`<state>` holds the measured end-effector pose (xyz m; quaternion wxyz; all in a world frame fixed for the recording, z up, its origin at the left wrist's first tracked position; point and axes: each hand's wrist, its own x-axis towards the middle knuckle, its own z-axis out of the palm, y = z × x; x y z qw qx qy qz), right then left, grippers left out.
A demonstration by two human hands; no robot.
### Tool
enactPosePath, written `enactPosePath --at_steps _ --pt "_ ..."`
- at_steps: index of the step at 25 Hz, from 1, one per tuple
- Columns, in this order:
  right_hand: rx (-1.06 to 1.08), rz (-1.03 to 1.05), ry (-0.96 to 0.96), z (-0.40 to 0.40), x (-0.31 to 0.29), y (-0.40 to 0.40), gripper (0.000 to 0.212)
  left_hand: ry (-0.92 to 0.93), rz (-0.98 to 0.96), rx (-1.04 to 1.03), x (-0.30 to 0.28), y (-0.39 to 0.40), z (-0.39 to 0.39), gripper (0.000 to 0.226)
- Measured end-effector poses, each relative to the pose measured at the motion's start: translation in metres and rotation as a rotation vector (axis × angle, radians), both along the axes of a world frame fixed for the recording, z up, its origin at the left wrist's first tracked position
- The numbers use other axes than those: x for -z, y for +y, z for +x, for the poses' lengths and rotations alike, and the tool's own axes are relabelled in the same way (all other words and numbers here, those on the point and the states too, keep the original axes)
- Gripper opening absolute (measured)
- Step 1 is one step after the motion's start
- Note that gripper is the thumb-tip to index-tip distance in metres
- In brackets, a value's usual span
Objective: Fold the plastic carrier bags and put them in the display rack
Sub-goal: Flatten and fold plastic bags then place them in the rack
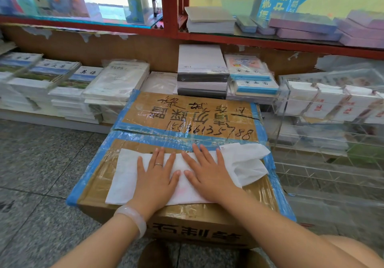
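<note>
A white plastic carrier bag (122, 176) lies flat along the near part of a taped cardboard box (187, 114), its handles spread loose toward the right edge. My left hand (155, 176) presses flat on the bag's middle, fingers straight, with a ring and a pale bracelet on that arm. My right hand (207, 174) lies flat beside it, fingers spread, also pressing the bag down. A clear acrylic display rack (324, 126) stands at the right, with folded white bags in its upper compartments.
Stacks of exercise books (68, 87) and paper reams (201, 70) fill the low shelf behind the box. A red-framed glass counter (170, 8) rises above them. Grey tiled floor (41, 164) lies to the left.
</note>
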<state>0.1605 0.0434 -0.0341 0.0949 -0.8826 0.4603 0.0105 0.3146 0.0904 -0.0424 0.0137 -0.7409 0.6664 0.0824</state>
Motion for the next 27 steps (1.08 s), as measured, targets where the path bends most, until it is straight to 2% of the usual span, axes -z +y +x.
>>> enactPosePath --at_steps 3,6,7,9,10,13,15,17,18,20,22,25,27 --pt "0.070 0.028 0.046 -0.023 0.007 -0.001 0.099 -0.016 -0.029 -0.061 0.002 0.007 0.010 0.098" --pt "0.190 0.008 0.100 -0.059 0.008 -0.004 0.106 -0.051 -0.020 -0.234 0.000 0.017 0.029 0.070" --pt "0.233 0.007 0.126 -0.070 0.005 -0.004 0.097 -0.042 -0.008 -0.277 -0.002 0.020 0.035 0.067" --pt "0.335 0.059 0.171 -0.088 -0.001 -0.005 0.065 -0.022 0.009 -0.318 -0.004 0.025 0.043 0.070" --pt "0.371 0.085 0.191 -0.095 -0.005 -0.005 0.058 -0.012 0.015 -0.323 -0.004 0.026 0.044 0.071" --pt "0.429 0.083 0.228 -0.108 -0.010 -0.004 0.056 0.019 0.045 -0.324 -0.007 0.028 0.042 0.071" --pt "0.410 -0.008 0.171 -0.109 -0.020 -0.003 0.056 0.023 -0.036 -0.265 -0.014 0.028 0.053 0.063" --pt "0.219 -0.041 -0.018 -0.108 -0.034 -0.001 0.057 0.107 -0.240 -0.076 -0.022 0.028 0.071 0.053" --pt "0.077 0.008 -0.088 -0.108 -0.041 0.000 0.059 0.182 -0.279 0.056 -0.024 0.028 0.081 0.051" --pt "-0.133 0.162 -0.071 -0.109 -0.049 0.005 0.066 0.332 -0.191 0.251 -0.029 0.034 0.097 0.063" --pt "-0.193 0.245 0.017 -0.114 -0.045 0.005 0.071 0.389 -0.008 0.269 -0.035 0.042 0.103 0.077" --pt "-0.155 0.182 -0.024 -0.120 -0.036 0.001 0.055 0.233 0.187 0.296 -0.033 0.047 0.112 0.101" --pt "-0.134 0.090 -0.071 -0.121 -0.031 0.000 0.037 0.157 0.211 0.341 -0.032 0.049 0.111 0.109"
